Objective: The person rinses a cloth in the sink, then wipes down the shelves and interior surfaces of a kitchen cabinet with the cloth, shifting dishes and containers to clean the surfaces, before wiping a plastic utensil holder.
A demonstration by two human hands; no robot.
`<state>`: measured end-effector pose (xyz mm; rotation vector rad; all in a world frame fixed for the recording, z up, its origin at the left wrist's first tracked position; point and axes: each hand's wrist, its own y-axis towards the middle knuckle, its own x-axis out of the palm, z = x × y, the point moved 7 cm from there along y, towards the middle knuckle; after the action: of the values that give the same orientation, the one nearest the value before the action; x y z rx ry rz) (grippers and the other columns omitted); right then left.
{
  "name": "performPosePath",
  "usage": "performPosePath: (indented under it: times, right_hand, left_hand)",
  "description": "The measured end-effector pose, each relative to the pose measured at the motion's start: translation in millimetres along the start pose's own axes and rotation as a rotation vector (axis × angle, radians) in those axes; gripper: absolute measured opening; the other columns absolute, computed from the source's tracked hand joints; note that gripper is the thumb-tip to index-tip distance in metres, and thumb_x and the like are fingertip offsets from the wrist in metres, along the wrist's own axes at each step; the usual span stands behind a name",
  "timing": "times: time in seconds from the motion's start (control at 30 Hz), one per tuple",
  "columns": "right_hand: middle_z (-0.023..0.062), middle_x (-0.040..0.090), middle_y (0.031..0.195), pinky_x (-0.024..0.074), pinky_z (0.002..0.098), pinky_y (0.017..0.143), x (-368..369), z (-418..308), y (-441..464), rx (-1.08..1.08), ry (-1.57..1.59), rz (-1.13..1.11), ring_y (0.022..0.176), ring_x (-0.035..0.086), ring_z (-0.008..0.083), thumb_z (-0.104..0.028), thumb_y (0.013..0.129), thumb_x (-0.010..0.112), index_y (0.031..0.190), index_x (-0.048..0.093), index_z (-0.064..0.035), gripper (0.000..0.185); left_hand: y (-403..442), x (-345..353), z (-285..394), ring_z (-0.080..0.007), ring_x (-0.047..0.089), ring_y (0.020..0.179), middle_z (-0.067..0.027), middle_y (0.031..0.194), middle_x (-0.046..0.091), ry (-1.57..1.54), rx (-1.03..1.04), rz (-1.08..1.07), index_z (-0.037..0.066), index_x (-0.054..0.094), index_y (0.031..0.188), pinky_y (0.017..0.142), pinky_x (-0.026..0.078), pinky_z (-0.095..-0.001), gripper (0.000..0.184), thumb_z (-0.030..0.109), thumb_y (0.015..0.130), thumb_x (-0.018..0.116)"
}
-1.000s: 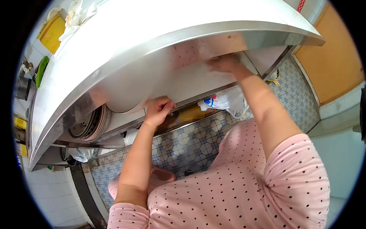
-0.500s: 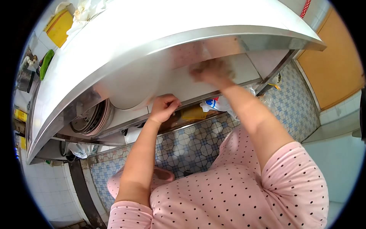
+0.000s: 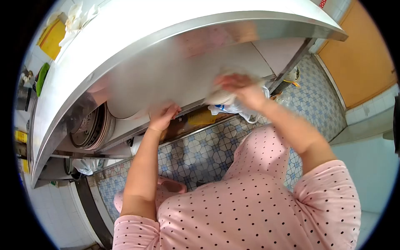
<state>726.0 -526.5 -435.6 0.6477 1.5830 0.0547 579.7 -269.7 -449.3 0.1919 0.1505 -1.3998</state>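
Note:
My right hand [image 3: 246, 89], smeared by motion, is closed on a pale cloth [image 3: 218, 98] at the front right of the white shelf [image 3: 200, 89] under the counter. Part of the cloth shows below and left of the fingers. My left hand [image 3: 163, 118] is at the shelf's front edge with its fingers curled; whether it grips the edge or anything else is hidden. Left of it, a large, pale round board [image 3: 137, 83] stands in the shelf space, its outline blurred. Stacked pans and basins [image 3: 93, 129] sit at the shelf's left end.
The counter's metal rim [image 3: 200, 21] overhangs the shelf. A white plastic bag [image 3: 246, 111] hangs below my right hand, beside a yellow item [image 3: 202, 117] low down. On the counter at left lie a green item [image 3: 42, 79] and a yellow box [image 3: 53, 40]. The floor is tiled [image 3: 196, 154].
My right hand has come with the cloth from deeper on the shelf toward its front edge. My left hand has shifted slightly left. The whole view has moved a little.

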Motion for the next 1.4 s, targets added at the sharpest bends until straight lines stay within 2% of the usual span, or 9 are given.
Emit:
performPosePath:
  times: [0.13,0.2,0.37,0.63,0.87,1.03,1.13,1.27,1.4]
  right_hand:
    - [-0.0011,0.051,0.143,0.0357,0.0485,0.111,-5,11,-6,0.077,-0.129,-0.09,0.135,0.044,0.0239,-0.006,0.078,0.062,0.121,0.065,-0.0208,0.046]
    - [-0.0004,0.047,0.146,0.0364,0.0463,0.11,18,-43,29,-0.232,-0.066,-0.034,0.135,0.043,0.0235,-0.009,0.081,0.06,0.126,0.062,-0.0228,0.048]
    - [0.004,0.055,0.138,0.0372,0.0422,0.108,87,-154,90,-0.17,-0.055,-0.114,0.133,0.045,0.0233,-0.019,0.087,0.052,0.121,0.064,-0.0164,0.036]
    - [-0.0022,0.053,0.139,0.0379,0.0432,0.11,7,-81,48,-0.221,-0.032,0.007,0.131,0.046,0.023,-0.015,0.084,0.058,0.125,0.06,-0.0178,0.041]
    - [0.004,0.037,0.151,0.0261,0.0487,0.115,-12,101,-39,0.268,-0.253,-0.113,0.139,0.034,0.0342,-0.042,0.093,0.051,0.141,0.047,-0.0241,0.051]
    - [0.0117,0.017,0.16,0.0134,0.0582,0.115,12,4,26,0.415,-0.115,-0.428,0.146,0.018,0.0363,-0.048,0.097,0.038,0.154,0.023,-0.0178,0.066]
    - [0.0138,0.021,0.158,0.0086,0.0584,0.115,29,-72,69,0.27,-0.046,-0.242,0.146,0.016,0.0353,-0.049,0.093,0.041,0.149,0.036,-0.0205,0.063]
    - [0.0136,0.043,0.146,0.0238,0.0572,0.11,58,-135,86,0.093,-0.062,0.009,0.135,0.036,0.0359,-0.046,0.084,0.057,0.135,0.053,-0.0162,0.058]
    - [0.0086,0.055,0.134,0.0323,0.0503,0.107,44,-134,56,-0.034,0.047,0.291,0.127,0.046,0.0291,-0.041,0.075,0.07,0.126,0.06,-0.0136,0.058]
  left_hand:
    - [5,3,5,-0.0078,0.051,0.056,-0.0023,0.07,0.058,-0.03,0.034,-0.016,-0.001,0.063,0.075,0.049,0.039,-0.0211,0.027,0.017,0.095,0.056]
    - [7,1,-3,-0.0084,0.05,0.059,-0.0011,0.07,0.058,-0.056,0.005,-0.027,0.0,0.064,0.079,0.054,0.041,-0.0231,0.026,0.02,0.095,0.057]
    - [3,-5,-7,-0.008,0.05,0.059,-0.0011,0.072,0.06,-0.111,-0.019,0.043,0.001,0.065,0.082,0.054,0.04,-0.0227,0.024,0.019,0.095,0.057]
    - [-1,-1,1,-0.008,0.052,0.059,-0.0033,0.074,0.059,-0.04,0.07,0.054,-0.003,0.064,0.078,0.052,0.039,-0.0219,0.023,0.013,0.093,0.057]
    - [3,2,11,-0.0127,0.054,0.068,-0.0038,0.075,0.061,0.214,0.125,-0.011,0.001,0.067,0.083,0.063,0.044,-0.0269,0.018,0.017,0.089,0.06]
    - [6,3,11,-0.0137,0.054,0.066,-0.0055,0.073,0.06,0.264,0.155,-0.016,0.0,0.066,0.077,0.06,0.042,-0.0282,0.019,0.015,0.087,0.06]
    - [7,1,12,-0.0122,0.054,0.067,-0.0055,0.071,0.06,0.237,0.166,0.01,0.0,0.066,0.077,0.059,0.041,-0.028,0.02,0.015,0.088,0.06]
    - [2,5,4,-0.0103,0.055,0.067,-0.0032,0.071,0.061,0.009,0.098,0.081,-0.001,0.066,0.081,0.059,0.042,-0.0254,0.019,0.014,0.09,0.06]
    - [5,2,-1,-0.009,0.054,0.062,-0.0003,0.072,0.06,0.305,0.183,0.003,-0.001,0.067,0.089,0.057,0.045,-0.0235,0.017,0.014,0.093,0.059]
